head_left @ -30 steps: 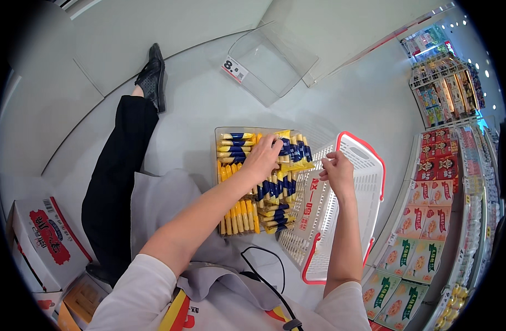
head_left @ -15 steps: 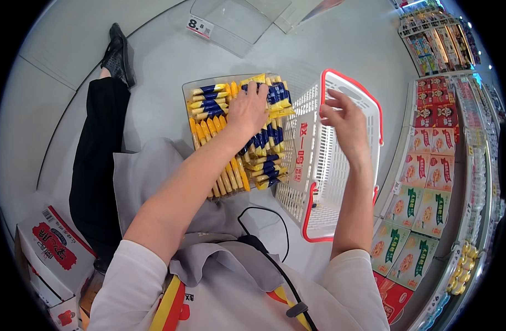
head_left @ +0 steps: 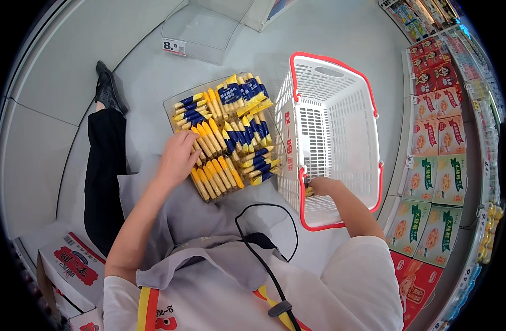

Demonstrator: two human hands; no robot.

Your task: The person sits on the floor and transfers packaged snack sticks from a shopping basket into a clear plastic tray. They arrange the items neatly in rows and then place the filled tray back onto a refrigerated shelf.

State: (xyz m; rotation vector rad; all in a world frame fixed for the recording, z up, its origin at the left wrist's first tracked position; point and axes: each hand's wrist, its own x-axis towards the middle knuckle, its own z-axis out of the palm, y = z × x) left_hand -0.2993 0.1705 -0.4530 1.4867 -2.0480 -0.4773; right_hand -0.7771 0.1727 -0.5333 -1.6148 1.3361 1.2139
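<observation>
Packed in one clear plastic tray (head_left: 168,110), the film-wrapped sticks (head_left: 215,132) carry white print on navy bands; the left hand (head_left: 180,156) touches them with bent fingers, and I cannot tell from here whether it pinches any. The right hand (head_left: 323,186) dips inside one white slotted basket (head_left: 352,99) with red lettering and two red handles, something yellow at its fingertips, its grip partly hidden from me.

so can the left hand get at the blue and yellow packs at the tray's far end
Probably yes: the left hand is at the orange-tipped packs in the open-topped clear tray, with only other packs between it and the blue and yellow packs.
</observation>
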